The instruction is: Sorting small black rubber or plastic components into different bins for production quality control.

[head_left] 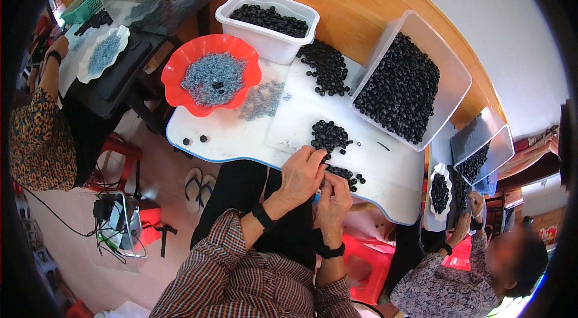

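Note:
Near the front edge of the white table (235,143), my left hand (301,172) and my right hand (334,202) meet. Both have thumb and fingers pinched together. Dark bits show by the fingertips, but whatever lies in each pinch is too small and covered to make out. Just beyond the fingers is a small heap of black round ring-like pieces (328,135). More of these black pieces (344,173) lie right beside my fingers, partly hidden by them. A larger spread of the same pieces (325,68) lies farther back.
A red scalloped bowl (173,74) holds small clear bluish pieces. Behind it stands a white tub (265,38) of black pieces. A clear bin (450,98) of black pieces tilts at the right. Other people work at left (42,131) and right (451,279).

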The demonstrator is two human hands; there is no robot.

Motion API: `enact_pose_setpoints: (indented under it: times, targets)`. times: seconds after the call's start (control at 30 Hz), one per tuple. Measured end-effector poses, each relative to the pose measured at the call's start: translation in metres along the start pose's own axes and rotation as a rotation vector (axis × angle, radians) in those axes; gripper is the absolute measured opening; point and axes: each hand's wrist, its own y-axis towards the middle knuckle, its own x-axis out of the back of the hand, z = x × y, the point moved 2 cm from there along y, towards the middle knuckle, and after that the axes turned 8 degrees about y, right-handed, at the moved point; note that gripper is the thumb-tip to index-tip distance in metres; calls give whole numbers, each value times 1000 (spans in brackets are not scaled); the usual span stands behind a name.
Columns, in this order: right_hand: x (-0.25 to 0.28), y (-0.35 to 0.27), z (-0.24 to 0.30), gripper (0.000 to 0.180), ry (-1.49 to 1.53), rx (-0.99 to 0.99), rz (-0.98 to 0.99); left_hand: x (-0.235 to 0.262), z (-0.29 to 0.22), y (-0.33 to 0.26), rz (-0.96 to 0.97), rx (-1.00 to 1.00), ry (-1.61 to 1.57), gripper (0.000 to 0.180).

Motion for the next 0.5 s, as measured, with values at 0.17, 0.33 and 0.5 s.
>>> enact_pose_setpoints:
  times: [0.17, 0.33, 0.5]
  targets:
    - [0, 1, 0, 20, -13, -11, 9, 0, 2, -1, 31, -12, 33, 29]
    - [0, 1, 0, 19, -22, -42, 0, -1, 6, -2, 58, -5, 13, 27]
    - [1, 0, -5, 19, 22, -128, -4, 4, 10, -3, 30, 4, -61, 23]
